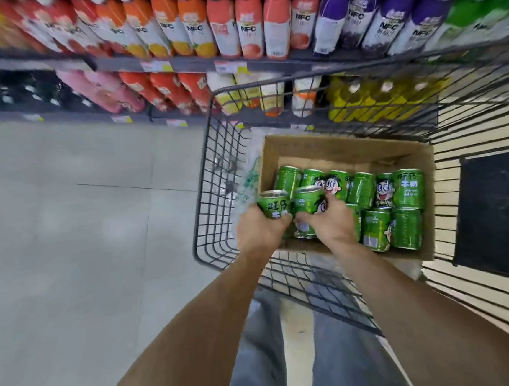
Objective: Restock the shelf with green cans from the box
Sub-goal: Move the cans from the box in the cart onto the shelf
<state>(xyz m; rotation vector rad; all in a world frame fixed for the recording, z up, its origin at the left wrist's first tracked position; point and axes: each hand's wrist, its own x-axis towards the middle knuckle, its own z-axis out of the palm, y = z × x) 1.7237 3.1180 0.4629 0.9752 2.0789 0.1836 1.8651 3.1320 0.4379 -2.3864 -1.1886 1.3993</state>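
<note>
Bare forearms rose from the bottom edge toward the centre of the frame, above blue-grey trousers (332,355) at lower centre.

Left hand (258,229), centre: fingers curled around a green can (272,205), held upright at the left edge of the box, silver top rim showing.

Right hand (331,220), just right of it: fingers clamped on a second green can (307,200), which touched the first; thumb and fingertips wrapped its lower half. A further can stood directly under this hand, partly hidden.

Cardboard box (348,150), centre right, open-topped, brown, resting inside the cart. Its near part held the remaining green cans (404,190), some lying on their sides in a row, others upright along the near right; cartoon face and white lettering on the labels. The far part of the box floor showed bare.

Wire shopping cart (212,178), dark metal mesh, filled the right half of the frame; a black panel (501,214) sat at right.

Crumpled clear plastic wrap (246,181) lay between the box and the left cart wall.

Pale grey tiled floor (65,224) occupied the left.

Shelves (174,65) ran across the top: juice bottles (249,24) in orange, red, purple and green on the upper tier; pink, red and yellow bottles blurred on the lower.
</note>
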